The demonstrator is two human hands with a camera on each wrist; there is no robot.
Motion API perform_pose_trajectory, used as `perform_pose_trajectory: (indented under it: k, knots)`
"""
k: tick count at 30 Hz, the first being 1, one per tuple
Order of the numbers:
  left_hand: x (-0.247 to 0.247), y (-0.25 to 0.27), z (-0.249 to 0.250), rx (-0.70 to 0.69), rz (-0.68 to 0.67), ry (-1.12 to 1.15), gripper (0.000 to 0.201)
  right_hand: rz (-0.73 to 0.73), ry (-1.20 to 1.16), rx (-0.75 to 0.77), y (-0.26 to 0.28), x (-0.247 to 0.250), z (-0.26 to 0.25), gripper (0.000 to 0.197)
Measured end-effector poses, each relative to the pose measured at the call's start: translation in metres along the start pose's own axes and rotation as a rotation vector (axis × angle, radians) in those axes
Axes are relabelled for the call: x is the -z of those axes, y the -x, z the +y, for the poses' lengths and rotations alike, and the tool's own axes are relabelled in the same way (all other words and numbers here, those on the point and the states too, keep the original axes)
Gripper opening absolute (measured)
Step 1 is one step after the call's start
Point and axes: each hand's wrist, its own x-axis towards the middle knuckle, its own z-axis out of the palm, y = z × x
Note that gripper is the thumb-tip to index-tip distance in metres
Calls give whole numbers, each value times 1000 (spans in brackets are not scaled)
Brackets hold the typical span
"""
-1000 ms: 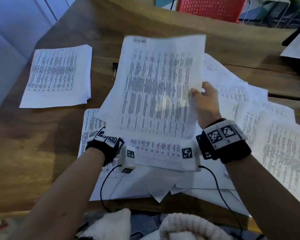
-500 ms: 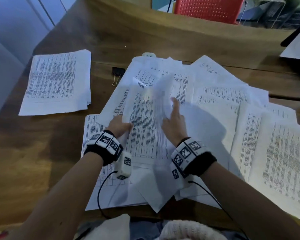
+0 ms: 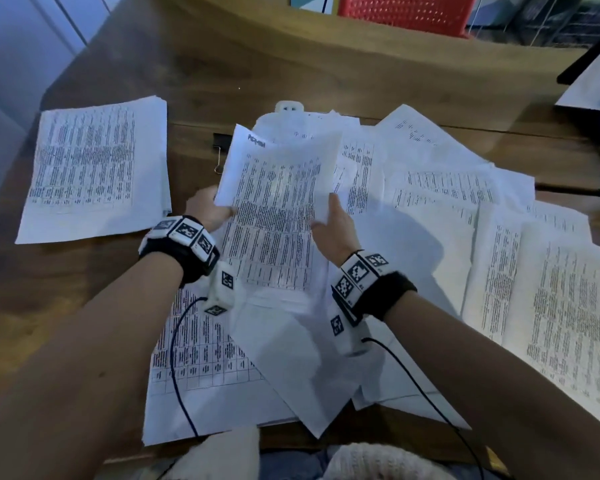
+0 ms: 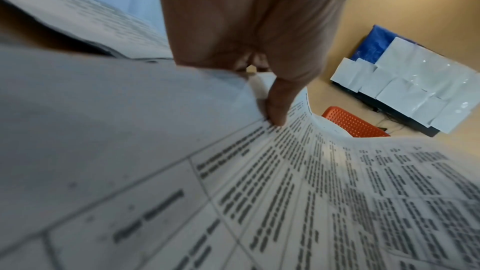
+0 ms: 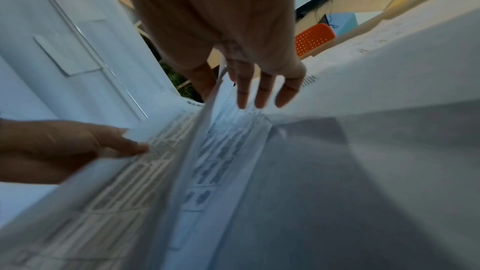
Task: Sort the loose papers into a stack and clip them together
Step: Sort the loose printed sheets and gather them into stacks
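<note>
step: lift sheet (image 3: 278,202) off loose papers (image 3: 430,209) mid-desk | left hand (image 3: 207,209) pinches left edge | right hand (image 3: 333,230) pinches right edge | tip: keep it flat, square onto stack (image 3: 94,168) at desk's left edge

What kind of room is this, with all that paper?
Probably an office or classroom. A big wooden table is covered in printed papers, a red plastic chair stands behind it, and sheets are pinned on a board.

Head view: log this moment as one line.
left hand pinches sheet | right hand holds its other edge | sheet raised over loose papers | stack at left | clip unused
</note>
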Motion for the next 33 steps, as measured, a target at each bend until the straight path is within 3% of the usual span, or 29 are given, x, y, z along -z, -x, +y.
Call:
perform_pose_trajectory:
  k: [3,6,8,10,12,15,18,23,26,28,30,33]
  knots:
    - [-4,-1,4,-18,40,55,39,-103,158,-67,-10,0,11,70]
    - [-11,0,10,-16,-36,82,42,-134,208,-73,-22,0,22,75]
    - [-11,-1,12,-22,-47,68,40,-156,259,-41,-25,3,26,89]
    - [-9,-3,11,-24,3,87,36,-179,316,-37,-18,8,28,104]
    - [-5,-5,7,-3,90,152,36,-187,459,-45,-5,9,32,107]
    - [-4,-7,-3,93,225,298,41,-108,662,-55,15,3,44,104]
    - [-7,-4,-9,153,302,424,52,-43,624,-122,24,-2,49,97]
    - [-9,4,-15,184,452,573,51,-81,547,-99,30,-7,53,51]
    - [-5,1,-25,232,466,741,37,-95,380,-106,25,6,55,39]
    - [-3,6,-29,228,421,747,45,21,256,-157,18,29,52,37]
    - [-6,13,-33,228,356,669,55,234,137,-181,12,58,39,32]
    - [-19,23,-41,224,215,625,55,534,85,13,14,97,7,31]
